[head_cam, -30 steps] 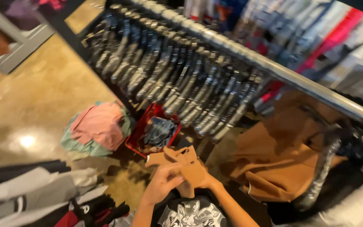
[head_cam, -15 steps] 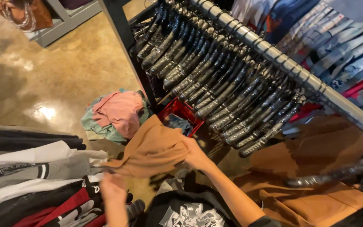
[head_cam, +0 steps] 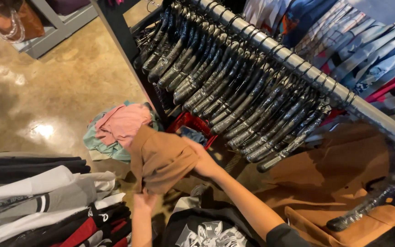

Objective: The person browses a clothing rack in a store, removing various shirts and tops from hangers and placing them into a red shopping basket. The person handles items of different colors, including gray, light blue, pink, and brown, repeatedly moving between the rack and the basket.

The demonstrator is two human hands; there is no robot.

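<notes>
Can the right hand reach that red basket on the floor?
Probably yes. The right hand hangs just beside the red basket, with nothing between them. But its fingers already grip the brown garment, which the left hand also holds from below, so it would need to let go first.

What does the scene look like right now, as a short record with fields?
left hand: grips the lower edge of the brown garment
right hand: grips the garment's upper right side
garment: held up, partly folded
rail: carries many black hangers
floor: pile of pink and teal clothes, red basket
left side: hanging shirts
</notes>
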